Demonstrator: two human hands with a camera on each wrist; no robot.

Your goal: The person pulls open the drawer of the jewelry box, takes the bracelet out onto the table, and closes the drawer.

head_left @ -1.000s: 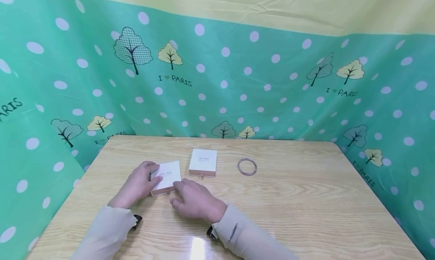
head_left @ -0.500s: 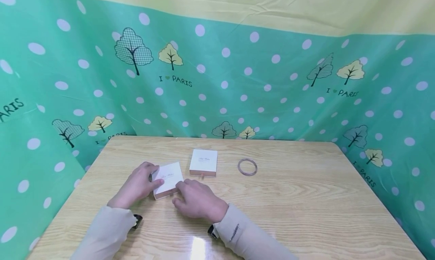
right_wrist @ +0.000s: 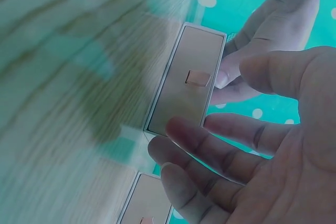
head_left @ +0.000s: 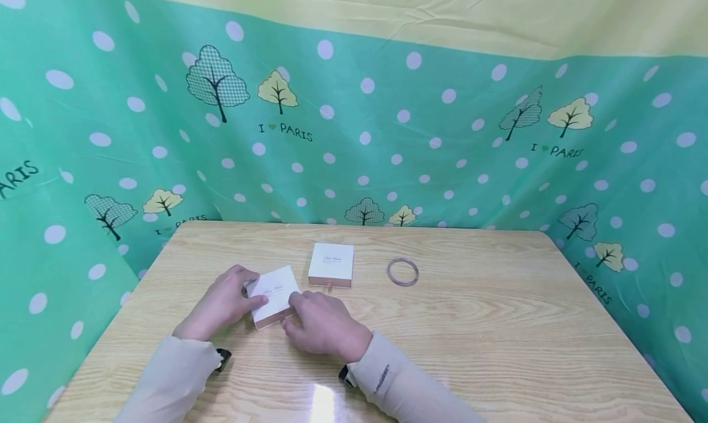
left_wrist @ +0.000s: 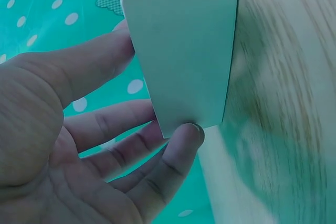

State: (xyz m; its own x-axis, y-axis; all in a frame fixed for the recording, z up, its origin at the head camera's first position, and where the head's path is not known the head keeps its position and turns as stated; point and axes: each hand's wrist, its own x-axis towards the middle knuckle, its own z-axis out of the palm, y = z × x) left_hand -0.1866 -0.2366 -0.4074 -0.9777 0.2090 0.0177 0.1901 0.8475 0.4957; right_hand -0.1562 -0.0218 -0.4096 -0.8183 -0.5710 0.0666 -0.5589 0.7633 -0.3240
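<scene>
A screened-off tabletop work spot, in what kind of building cannot be told, shown by a bare wood-grain table (head_left: pixel 498 337) closed in at left, far and right by green dotted cloth (head_left: pixel 431 122) printed with trees (head_left: pixel 218 82) and "PARIS" lettering (head_left: pixel 285 131), yellow along its far top.

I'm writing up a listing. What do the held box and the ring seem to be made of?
Held box: likely stiff paperboard, smooth and fairly matte, judging by its flat, thin-walled, crisp-edged look.

Ring: perhaps glass, stone or plastic; it looks smooth and purplish-grey, but is too small to tell which.
</scene>
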